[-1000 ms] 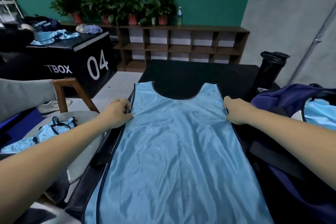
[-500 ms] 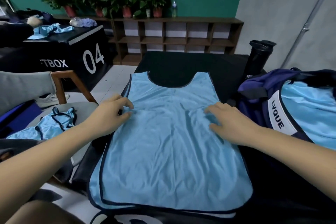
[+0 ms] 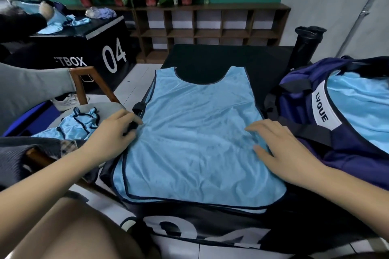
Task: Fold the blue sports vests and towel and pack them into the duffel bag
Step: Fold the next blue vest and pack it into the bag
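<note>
On the black box (image 3: pixel 221 57), the vest (image 3: pixel 195 143) looks soft, light and slippery, so grab its side edges: left hand (image 3: pixel 113 134) pinches one, right hand (image 3: pixel 280 149) lies flat.

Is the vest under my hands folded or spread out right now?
Spread out, unfolded: the vest lies flat from neckline to hem, with the right hand flat on it.

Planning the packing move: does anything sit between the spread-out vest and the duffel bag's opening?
Nothing visible does. The duffel bag lies directly beside the vest, by the right hand resting on it. Only the bag's own black strap crosses its near side; light blue cloth already shows in its opening.
</note>
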{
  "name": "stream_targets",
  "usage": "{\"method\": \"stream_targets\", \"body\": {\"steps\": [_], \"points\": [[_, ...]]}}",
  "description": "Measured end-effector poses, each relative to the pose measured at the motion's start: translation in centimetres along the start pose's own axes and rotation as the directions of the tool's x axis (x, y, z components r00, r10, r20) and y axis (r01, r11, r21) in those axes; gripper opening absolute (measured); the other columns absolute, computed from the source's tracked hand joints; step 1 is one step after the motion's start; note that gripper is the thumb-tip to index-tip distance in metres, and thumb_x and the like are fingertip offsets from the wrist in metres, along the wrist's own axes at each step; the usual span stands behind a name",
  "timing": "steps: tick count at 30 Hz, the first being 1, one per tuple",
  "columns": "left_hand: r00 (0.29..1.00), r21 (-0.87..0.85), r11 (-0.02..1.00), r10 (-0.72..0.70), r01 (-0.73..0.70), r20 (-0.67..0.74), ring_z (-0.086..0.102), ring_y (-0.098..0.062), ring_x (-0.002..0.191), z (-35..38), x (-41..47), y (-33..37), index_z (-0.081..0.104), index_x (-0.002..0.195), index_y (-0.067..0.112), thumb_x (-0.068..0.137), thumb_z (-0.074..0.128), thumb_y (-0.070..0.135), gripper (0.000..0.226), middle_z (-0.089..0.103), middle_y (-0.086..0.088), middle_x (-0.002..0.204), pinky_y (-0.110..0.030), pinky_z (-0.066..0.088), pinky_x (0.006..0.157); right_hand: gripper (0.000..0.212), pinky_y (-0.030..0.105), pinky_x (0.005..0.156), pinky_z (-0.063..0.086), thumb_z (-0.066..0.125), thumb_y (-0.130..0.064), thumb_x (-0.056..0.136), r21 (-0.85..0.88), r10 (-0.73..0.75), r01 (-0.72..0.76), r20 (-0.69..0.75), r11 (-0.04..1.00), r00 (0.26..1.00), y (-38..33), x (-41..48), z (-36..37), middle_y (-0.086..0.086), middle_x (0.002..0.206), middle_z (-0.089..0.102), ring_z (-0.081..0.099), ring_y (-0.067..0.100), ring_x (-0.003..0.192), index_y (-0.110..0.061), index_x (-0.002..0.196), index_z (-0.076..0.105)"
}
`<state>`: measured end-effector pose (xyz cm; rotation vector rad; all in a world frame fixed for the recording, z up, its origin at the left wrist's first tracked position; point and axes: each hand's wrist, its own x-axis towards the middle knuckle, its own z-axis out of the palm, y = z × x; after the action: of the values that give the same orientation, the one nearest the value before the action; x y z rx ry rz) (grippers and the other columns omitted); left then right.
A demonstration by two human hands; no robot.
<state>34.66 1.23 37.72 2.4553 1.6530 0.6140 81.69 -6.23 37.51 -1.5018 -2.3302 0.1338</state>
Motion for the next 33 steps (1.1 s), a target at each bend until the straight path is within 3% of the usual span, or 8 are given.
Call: {"method": "stream_targets", "body": {"steps": [3, 6, 10, 16, 22, 27, 33], "points": [[0.999, -0.043, 0.998, 0.038, -0.039, -0.031, 0.059, -0.013, 0.110, -0.2, -2.5, 1.3, 0.068, 0.119, 0.033, 0.096, 0.072, 0.014, 0.030, 0.054, 0.017, 0.118, -0.036, 0.049, 0.093, 0.040, 0.023, 0.105, 0.029, 0.065, -0.025, 0.101, 0.010, -0.046, 0.047, -0.040, 0.999, 0.998, -0.6, -1.4, 0.2, -0.011, 0.139, 0.053, 0.050, 0.016, 0.128, -0.026, 0.141, 0.057], [0.991, -0.061, 0.990, 0.124, -0.128, -0.053, 0.057, -0.015, 0.117, -0.5, -5.4, 2.8, 0.069, 0.118, 0.031, 0.098, 0.065, 0.023, 0.022, 0.054, 0.017, 0.120, -0.042, 0.049, 0.099, 0.031, 0.033, 0.109, 0.037, 0.059, -0.028, 0.105, 0.036, -0.110, 0.113, -0.090, 0.993, 0.990, -1.4, -3.0, 0.6, -0.010, 0.137, 0.054, 0.053, 0.018, 0.128, -0.023, 0.136, 0.060], [0.975, -0.051, 0.974, 0.222, -0.222, -0.004, 0.059, -0.015, 0.112, -0.7, -8.7, 4.2, 0.071, 0.111, 0.033, 0.097, 0.063, 0.036, 0.016, 0.054, 0.019, 0.115, -0.047, 0.050, 0.092, 0.023, 0.038, 0.099, 0.042, 0.060, -0.028, 0.103, 0.020, -0.169, 0.173, -0.126, 0.985, 0.978, -2.5, -5.4, 0.8, -0.009, 0.125, 0.055, 0.057, 0.020, 0.115, -0.018, 0.123, 0.066], [0.949, 0.029, 0.950, 0.310, -0.311, 0.052, 0.058, -0.014, 0.103, -1.0, -11.4, 3.1, 0.073, 0.106, 0.033, 0.091, 0.064, 0.026, 0.019, 0.055, 0.018, 0.114, -0.045, 0.048, 0.082, 0.016, 0.041, 0.088, 0.044, 0.068, -0.028, 0.098, -0.074, -0.222, 0.213, -0.145, 0.974, 0.964, -2.3, -8.3, 1.0, -0.003, 0.112, 0.058, 0.059, 0.024, 0.102, -0.014, 0.104, 0.070], [0.927, 0.150, 0.916, 0.360, -0.372, 0.103, 0.050, -0.013, 0.097, -1.7, -12.4, 2.1, 0.073, 0.107, 0.031, 0.085, 0.067, 0.018, 0.026, 0.055, 0.014, 0.117, -0.039, 0.044, 0.079, 0.031, 0.042, 0.095, 0.047, 0.070, -0.029, 0.093, -0.106, -0.247, 0.238, -0.085, 0.966, 0.965, -1.6, -10.2, 1.2, 0.001, 0.125, 0.060, 0.060, 0.026, 0.113, -0.009, 0.116, 0.072], [0.924, 0.241, 0.893, 0.378, -0.381, 0.058, 0.051, -0.022, 0.090, -1.3, -12.4, 1.8, 0.072, 0.099, 0.026, 0.092, 0.062, 0.017, 0.015, 0.056, 0.007, 0.109, -0.040, 0.043, 0.074, 0.025, 0.042, 0.093, 0.048, 0.066, -0.027, 0.099, -0.156, -0.281, 0.262, -0.114, 0.952, 0.953, -1.6, -10.5, 1.3, 0.004, 0.125, 0.062, 0.063, 0.030, 0.111, -0.009, 0.115, 0.074], [0.941, 0.225, 0.915, 0.339, -0.335, 0.021, 0.046, -0.022, 0.087, -2.8, -13.2, 1.1, 0.071, 0.095, 0.021, 0.090, 0.059, 0.018, 0.013, 0.055, 0.004, 0.109, -0.042, 0.044, 0.074, 0.016, 0.045, 0.090, 0.049, 0.063, -0.016, 0.101, -0.248, -0.338, 0.297, -0.141, 0.922, 0.931, -1.7, -10.4, 0.9, 0.009, 0.120, 0.065, 0.063, 0.036, 0.105, -0.008, 0.108, 0.075]]}}
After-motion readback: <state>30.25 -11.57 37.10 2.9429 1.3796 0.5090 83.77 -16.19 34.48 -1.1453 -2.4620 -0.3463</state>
